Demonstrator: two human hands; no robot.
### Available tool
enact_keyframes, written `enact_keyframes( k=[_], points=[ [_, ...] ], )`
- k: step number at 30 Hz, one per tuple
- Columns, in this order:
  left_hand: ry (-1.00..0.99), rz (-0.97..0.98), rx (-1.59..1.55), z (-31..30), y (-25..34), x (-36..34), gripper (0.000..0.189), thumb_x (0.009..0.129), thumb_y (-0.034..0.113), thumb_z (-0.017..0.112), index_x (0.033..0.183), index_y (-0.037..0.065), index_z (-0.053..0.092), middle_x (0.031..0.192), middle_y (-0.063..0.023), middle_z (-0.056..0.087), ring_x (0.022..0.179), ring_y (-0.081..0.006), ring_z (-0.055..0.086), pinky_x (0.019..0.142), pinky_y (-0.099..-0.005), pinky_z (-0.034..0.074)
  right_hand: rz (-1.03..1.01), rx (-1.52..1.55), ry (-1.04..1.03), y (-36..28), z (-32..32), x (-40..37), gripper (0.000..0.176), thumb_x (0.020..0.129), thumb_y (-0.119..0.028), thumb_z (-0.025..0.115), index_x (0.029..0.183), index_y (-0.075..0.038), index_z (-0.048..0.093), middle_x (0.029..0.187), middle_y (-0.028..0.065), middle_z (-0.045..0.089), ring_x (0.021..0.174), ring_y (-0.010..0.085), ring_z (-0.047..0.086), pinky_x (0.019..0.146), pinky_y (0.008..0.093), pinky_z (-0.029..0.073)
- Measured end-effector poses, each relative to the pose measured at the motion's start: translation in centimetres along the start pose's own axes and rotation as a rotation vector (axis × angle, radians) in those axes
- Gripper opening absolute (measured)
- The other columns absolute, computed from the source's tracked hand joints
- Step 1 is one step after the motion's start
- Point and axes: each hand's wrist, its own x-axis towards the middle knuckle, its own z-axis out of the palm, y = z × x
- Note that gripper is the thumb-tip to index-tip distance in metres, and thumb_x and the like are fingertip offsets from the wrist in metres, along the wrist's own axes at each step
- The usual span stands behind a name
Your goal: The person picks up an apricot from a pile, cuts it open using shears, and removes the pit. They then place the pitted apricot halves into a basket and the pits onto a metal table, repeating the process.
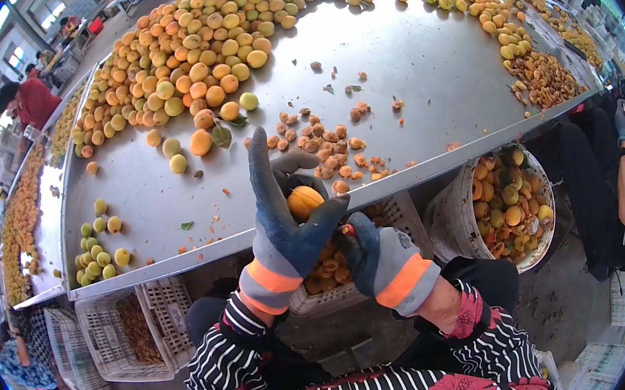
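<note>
My left hand, in a grey and dark blue work glove with an orange band, holds an apricot between thumb and curled fingers, its index finger stretched upward. Close beside it, my right hand, gloved alike, is closed near the left thumb. A small orange-red bit shows at its fingers; what it grips is mostly hidden. Just beyond the hands, several apricot stones lie loose on the metal table. Below the hands a crate contains apricot pieces, partly covered by the gloves.
A large heap of whole apricots covers the table's left and back. Greenish apricots lie near its left corner. A white bucket of apricot pieces stands at the right, beside a seated person. Plastic crates sit below left.
</note>
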Motion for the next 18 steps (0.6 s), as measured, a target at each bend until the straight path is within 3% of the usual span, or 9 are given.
enact_keyframes(
  k=[5,11,14,17,18],
  points=[
    [0.056,-0.128,-0.076,0.5,0.8,0.1,0.099,0.077,-0.003,0.070,0.154,0.005,0.008,0.111,-0.0137,0.058,0.089,-0.0151,0.060,0.074,-0.0279,0.055,0.033,0.081,-0.007,-0.1,-0.2,0.0,0.027,0.098,-0.023,0.053,0.116,-0.003,0.056,0.076,0.0216,0.066,0.073,0.0433,0.064,0.059,0.0454,0.049],
    [-0.034,-0.293,-0.290,-0.4,1.4,0.3,0.098,0.079,-0.003,0.066,0.154,0.007,0.005,0.116,-0.0163,0.056,0.093,-0.0180,0.061,0.078,-0.0304,0.056,0.032,0.300,-0.070,0.9,0.0,-0.1,0.035,0.097,-0.032,0.055,0.121,-0.007,0.057,0.084,0.0244,0.068,0.077,0.0448,0.066,0.064,0.0479,0.052],
    [-0.026,-0.156,-0.318,-0.3,0.7,-0.1,0.089,0.081,-0.001,0.061,0.155,0.009,0.012,0.120,-0.0205,0.054,0.093,-0.0215,0.062,0.079,-0.0367,0.057,0.090,0.289,-0.081,0.7,-0.2,0.2,0.024,0.100,-0.022,0.053,0.109,-0.001,0.061,0.081,0.0205,0.067,0.074,0.0381,0.067,0.061,0.0395,0.049],
    [-0.032,-0.232,-0.343,-0.5,1.3,0.2,0.093,0.078,0.001,0.062,0.154,0.007,0.009,0.123,-0.0198,0.051,0.099,-0.0234,0.061,0.085,-0.0379,0.055,0.047,0.238,-0.023,0.3,0.3,-0.2,0.024,0.100,-0.023,0.054,0.107,-0.001,0.062,0.079,0.0192,0.067,0.070,0.0346,0.066,0.060,0.0388,0.049],
    [-0.019,-0.266,-0.498,-0.7,1.1,0.2,0.093,0.077,0.004,0.062,0.154,0.007,0.011,0.123,-0.0201,0.051,0.100,-0.0253,0.061,0.088,-0.0408,0.054,0.043,0.253,-0.024,0.3,0.3,-0.1,0.024,0.099,-0.023,0.054,0.107,-0.001,0.062,0.079,0.0193,0.067,0.070,0.0345,0.066,0.060,0.0388,0.049]
  ],
)
